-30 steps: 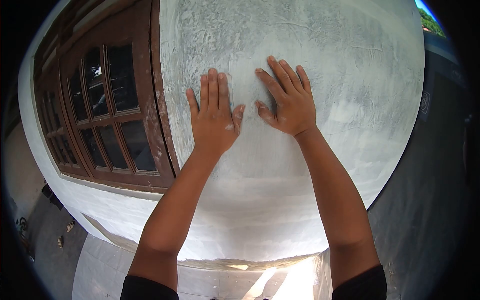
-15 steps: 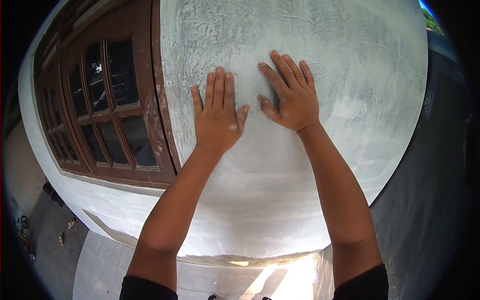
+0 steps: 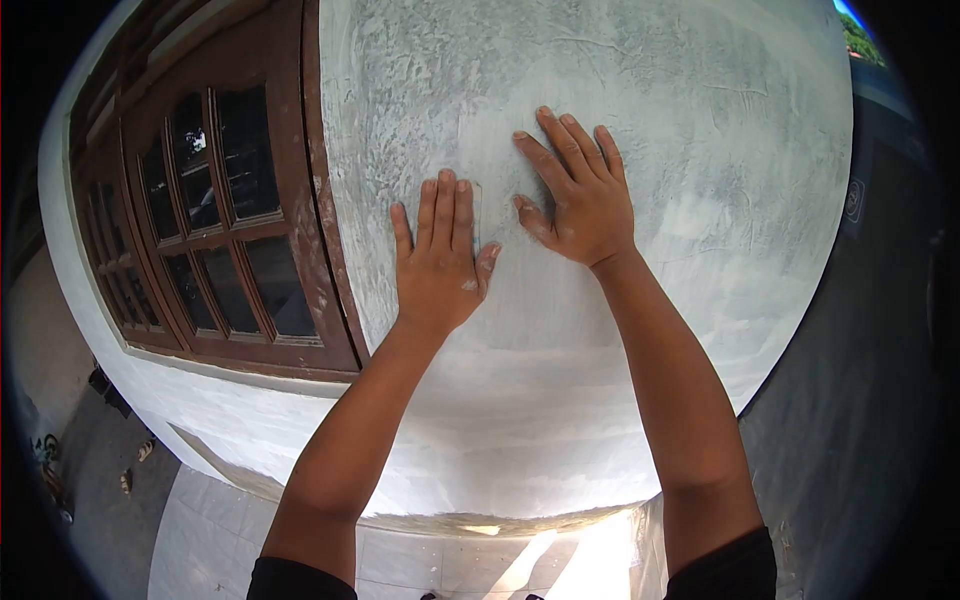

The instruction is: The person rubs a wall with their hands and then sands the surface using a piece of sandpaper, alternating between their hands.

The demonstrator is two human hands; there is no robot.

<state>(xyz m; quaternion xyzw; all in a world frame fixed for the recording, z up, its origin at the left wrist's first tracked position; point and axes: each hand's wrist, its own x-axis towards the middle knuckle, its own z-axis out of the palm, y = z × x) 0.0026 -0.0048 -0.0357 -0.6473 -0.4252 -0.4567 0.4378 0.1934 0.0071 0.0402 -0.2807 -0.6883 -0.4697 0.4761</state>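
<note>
My left hand (image 3: 437, 265) lies flat on the white-grey plastered wall (image 3: 560, 400), fingers stretched upward and thumb out to the side. Beside its fingers shows the corner of a thin pale sheet (image 3: 477, 200), mostly hidden beneath the hand; I cannot make out its kind. Higher and to the right, my right hand (image 3: 585, 200) rests with spread fingers against the same wall, holding nothing visible. Whitish dust marks the thumbs and fingers of both hands.
Left of the hands is a brown wooden window (image 3: 220, 230) with several dark panes and white smears on its frame. Below the wall runs a pale tiled floor (image 3: 400, 555), partly sunlit. Sandals (image 3: 126, 482) lie on the darker ground at lower left.
My left hand has slid down the wall and slightly right, and the pale sheet's edge has moved with it. My right hand has stayed nearly in place, and the view has shifted slightly.
</note>
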